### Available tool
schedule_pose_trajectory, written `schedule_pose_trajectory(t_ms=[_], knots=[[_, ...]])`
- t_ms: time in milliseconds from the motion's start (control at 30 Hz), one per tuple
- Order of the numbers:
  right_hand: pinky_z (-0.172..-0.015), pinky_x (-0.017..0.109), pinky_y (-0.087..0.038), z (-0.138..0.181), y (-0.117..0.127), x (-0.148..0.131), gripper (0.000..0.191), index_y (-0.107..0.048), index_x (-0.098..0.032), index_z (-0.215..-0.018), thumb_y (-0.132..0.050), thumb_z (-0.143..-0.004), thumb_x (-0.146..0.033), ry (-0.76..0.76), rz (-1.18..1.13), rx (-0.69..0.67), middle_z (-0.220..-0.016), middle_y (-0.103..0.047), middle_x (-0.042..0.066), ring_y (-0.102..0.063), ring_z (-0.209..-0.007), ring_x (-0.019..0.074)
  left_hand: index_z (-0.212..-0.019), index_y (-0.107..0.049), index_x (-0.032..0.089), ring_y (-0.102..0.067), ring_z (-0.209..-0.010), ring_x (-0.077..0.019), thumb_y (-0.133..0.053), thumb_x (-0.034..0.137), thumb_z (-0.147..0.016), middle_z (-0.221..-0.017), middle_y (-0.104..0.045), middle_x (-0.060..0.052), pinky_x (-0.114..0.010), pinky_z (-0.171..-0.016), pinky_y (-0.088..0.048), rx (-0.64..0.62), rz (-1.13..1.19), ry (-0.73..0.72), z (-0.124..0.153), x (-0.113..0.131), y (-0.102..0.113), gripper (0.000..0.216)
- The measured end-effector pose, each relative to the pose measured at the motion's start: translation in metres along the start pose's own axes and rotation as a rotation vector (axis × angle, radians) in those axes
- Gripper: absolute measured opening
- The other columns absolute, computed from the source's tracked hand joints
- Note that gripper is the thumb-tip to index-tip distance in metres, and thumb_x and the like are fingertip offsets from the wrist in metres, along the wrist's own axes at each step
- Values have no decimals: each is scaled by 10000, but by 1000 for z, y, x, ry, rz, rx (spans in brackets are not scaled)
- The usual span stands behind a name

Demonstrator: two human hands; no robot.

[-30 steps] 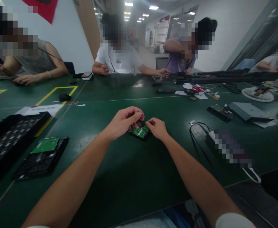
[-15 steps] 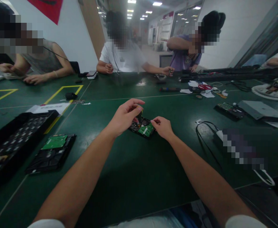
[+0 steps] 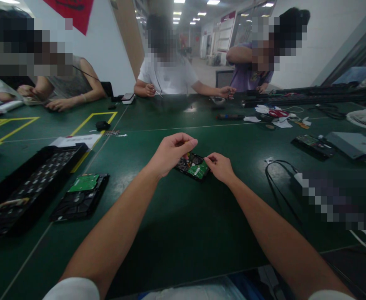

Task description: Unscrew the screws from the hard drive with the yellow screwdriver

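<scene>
A hard drive (image 3: 198, 171) lies on the green table in front of me, its green circuit board facing up. Over its left end is my left hand (image 3: 173, 152), thumb and fingers curled together. What they hold is mostly hidden; a small yellow and red bit shows below the fingers. My right hand (image 3: 219, 166) pinches the right edge of the drive between thumb and fingers. To the left a second hard drive (image 3: 83, 196), also with a green board, rests beside a long black tray (image 3: 39, 183) with rows of small metallic marks.
At right lie another drive (image 3: 312, 146), a grey metal box (image 3: 354, 146) and a blurred-out object with a black cable (image 3: 269, 177). Paper scraps (image 3: 283, 123) and a dark tool (image 3: 229, 117) lie farther back. Several co-workers sit across the table (image 3: 158, 250).
The whole view has shifted, moving everything slightly right. My left hand has turned a little over the drive, hiding the dark piece beneath its fingers. My right hand keeps its pinch.
</scene>
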State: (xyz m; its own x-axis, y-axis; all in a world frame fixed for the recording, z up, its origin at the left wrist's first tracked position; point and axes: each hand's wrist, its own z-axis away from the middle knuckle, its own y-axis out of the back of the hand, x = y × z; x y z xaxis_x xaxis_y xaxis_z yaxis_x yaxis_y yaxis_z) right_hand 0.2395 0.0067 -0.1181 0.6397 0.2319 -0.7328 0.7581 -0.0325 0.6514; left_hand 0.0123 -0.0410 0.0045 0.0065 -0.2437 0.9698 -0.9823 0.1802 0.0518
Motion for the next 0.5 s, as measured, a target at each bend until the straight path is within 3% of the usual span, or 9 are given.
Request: schedule_pose_trajectory(t_ms=[100,233,367,500], knots=[[-690,313,-506,1,1,-1,229,-731,-217,-950,-633,-956,-425,-3,-8,-8,-896,-735,55,-662,-765,191,-857,-726,172,-513,-637,-106,-798,457,-834,-775,-621,-11,-248,-582,-419,-18,-69,-22,2,3,1,295],[-688,305,-502,1,1,-1,223,-726,-216,-947,-630,-957,-417,3,-6,-6,-886,-734,49,-660,-762,187,-962,-752,168,-557,-698,-121,-769,446,-861,-859,-672,-36,-247,-608,-456,-44,-83,-24,3,5,1,296],[-680,299,-496,1,1,-1,214,-724,-215,-947,-632,-950,-408,8,-4,-1,-876,-732,43,-651,-743,179,-1082,-672,174,-646,-818,-151,-780,379,-853,-939,-712,-59,-230,-621,-498,-61,115,73,3,4,-2,326],[-679,300,-494,1,1,-1,226,-725,-212,-960,-626,-954,-414,-1,-3,-8,-874,-729,44,-648,-741,179,-967,-613,157,-693,-913,-184,-779,331,-849,-980,-734,-103,-241,-660,-533,-35,282,166,2,4,-4,269]])
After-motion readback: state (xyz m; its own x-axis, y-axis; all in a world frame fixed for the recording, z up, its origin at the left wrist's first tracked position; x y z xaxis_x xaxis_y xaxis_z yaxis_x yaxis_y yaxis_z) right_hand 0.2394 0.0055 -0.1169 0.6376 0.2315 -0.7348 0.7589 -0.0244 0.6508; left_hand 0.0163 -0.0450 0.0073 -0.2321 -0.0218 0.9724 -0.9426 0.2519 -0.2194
